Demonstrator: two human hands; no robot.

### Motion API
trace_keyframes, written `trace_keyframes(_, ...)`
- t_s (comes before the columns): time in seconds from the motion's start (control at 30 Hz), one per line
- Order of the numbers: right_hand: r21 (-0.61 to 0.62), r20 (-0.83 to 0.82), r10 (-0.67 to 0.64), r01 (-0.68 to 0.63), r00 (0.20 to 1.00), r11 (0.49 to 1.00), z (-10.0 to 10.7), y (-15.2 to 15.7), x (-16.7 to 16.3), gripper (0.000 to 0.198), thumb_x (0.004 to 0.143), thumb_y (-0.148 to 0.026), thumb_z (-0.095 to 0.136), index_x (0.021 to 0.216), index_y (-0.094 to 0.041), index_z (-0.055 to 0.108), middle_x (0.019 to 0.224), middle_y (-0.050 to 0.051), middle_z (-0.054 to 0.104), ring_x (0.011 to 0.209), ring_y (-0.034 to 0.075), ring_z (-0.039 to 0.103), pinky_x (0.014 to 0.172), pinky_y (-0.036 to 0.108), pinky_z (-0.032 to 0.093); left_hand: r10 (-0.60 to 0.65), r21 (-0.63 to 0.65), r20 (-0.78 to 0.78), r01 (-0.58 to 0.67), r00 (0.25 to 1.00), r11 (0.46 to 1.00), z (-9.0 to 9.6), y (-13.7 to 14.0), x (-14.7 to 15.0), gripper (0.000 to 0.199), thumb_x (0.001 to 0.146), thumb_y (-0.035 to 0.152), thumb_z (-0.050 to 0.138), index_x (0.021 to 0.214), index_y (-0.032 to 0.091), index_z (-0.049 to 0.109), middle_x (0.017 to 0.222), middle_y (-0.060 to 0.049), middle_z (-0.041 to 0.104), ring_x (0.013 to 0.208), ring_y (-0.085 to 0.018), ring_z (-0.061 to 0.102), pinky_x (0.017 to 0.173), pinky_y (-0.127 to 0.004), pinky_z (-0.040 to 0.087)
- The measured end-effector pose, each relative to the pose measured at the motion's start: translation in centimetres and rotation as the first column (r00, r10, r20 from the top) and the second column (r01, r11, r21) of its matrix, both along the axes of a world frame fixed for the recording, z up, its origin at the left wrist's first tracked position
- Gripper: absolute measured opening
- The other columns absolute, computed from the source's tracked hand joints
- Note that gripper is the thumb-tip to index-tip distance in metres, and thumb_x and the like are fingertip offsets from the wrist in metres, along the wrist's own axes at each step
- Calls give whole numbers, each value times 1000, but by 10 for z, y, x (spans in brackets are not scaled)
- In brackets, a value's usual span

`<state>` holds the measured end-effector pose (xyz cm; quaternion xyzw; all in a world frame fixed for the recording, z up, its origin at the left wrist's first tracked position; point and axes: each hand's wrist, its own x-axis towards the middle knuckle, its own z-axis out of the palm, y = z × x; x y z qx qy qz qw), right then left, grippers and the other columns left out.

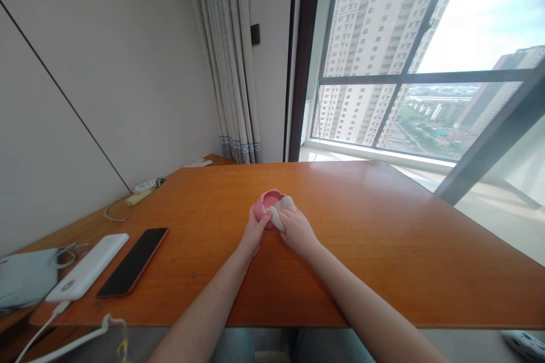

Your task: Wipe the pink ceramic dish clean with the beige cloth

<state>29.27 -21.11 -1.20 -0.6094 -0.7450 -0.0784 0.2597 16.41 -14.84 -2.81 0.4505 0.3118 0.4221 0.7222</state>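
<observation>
A small pink bowl-like container (260, 205) is held over the middle of the wooden table, its opening tilted toward me. My left hand (255, 231) grips its near left side, thumb at the rim. My right hand (298, 229) is closed on a white cloth (277, 219), which is bunched against the container's right side and partly over its opening. The right fingertips are hidden by the cloth and the hand itself.
On the table's left lie a black phone (134, 262) and a white power bank (89, 266) with a cable plugged in. Beyond them are a pale pouch (28, 278) and a power strip (145, 185). A curtain (230, 68) hangs behind, and a large window stands at right.
</observation>
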Motion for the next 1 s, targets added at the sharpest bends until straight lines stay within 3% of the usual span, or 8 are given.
trace_keyframes(0.13,-26,5,132,-132,991,991,9,0,12,14,83,-13,48,83,-21,59,79,3,57,79,18,48,82,30,38,-23,63,-108,30,994,998,6,9,-11,62,74,42,66,130,25,43,126,-9,56,105,-25,58,72,-30,53)
trace_keyframes(0.23,-3,-31,181,-181,983,984,13,-3,16,18,89,-18,44,85,-22,62,80,2,57,80,17,49,85,31,38,-167,9,-138,170,976,985,14,15,-23,57,75,39,64,127,23,47,121,-11,59,100,-24,60,71,-31,54)
trace_keyframes(0.33,-7,-60,220,-221,974,975,15,-7,15,19,90,-21,45,95,-23,63,86,3,59,85,18,50,84,30,39,-359,-81,-92,353,929,932,23,20,-36,50,77,39,62,123,20,52,119,-12,60,97,-23,62,74,-35,54)
trace_keyframes(0.43,-24,-68,229,-231,971,973,15,-8,11,20,88,-20,47,99,-22,63,89,4,59,86,18,50,81,29,40,-413,-115,-53,405,909,907,26,20,-41,47,79,42,61,120,19,56,118,-13,61,96,-23,63,77,-36,54)
trace_keyframes(0.57,27,-11,124,-123,992,992,10,-7,7,17,86,-15,46,94,-19,61,84,6,58,84,20,47,80,32,39,-298,-85,54,302,953,950,19,7,-24,54,80,49,60,124,20,51,123,-15,58,102,-24,60,81,-37,53)
trace_keyframes(0.73,123,68,-78,69,995,990,4,-6,-3,15,87,-13,45,86,-18,58,78,6,58,80,21,46,84,38,34,-55,-36,97,58,994,998,8,-11,1,80,73,38,71,139,32,26,138,-11,46,111,-25,56,88,-40,50)
trace_keyframes(0.87,98,66,12,-19,998,995,11,-7,-1,15,87,-13,44,82,-19,58,76,4,56,78,19,46,83,36,34,89,176,36,-94,995,980,8,-6,-2,69,73,35,71,133,25,39,141,-9,43,126,-26,43,104,-37,37)
trace_keyframes(1.0,21,13,185,-185,983,982,19,-7,14,15,87,-16,46,79,-21,58,77,2,55,77,17,48,83,32,37,35,292,-62,-16,997,956,16,5,-14,55,73,31,69,124,20,51,135,-9,49,127,-27,42,107,-37,31)
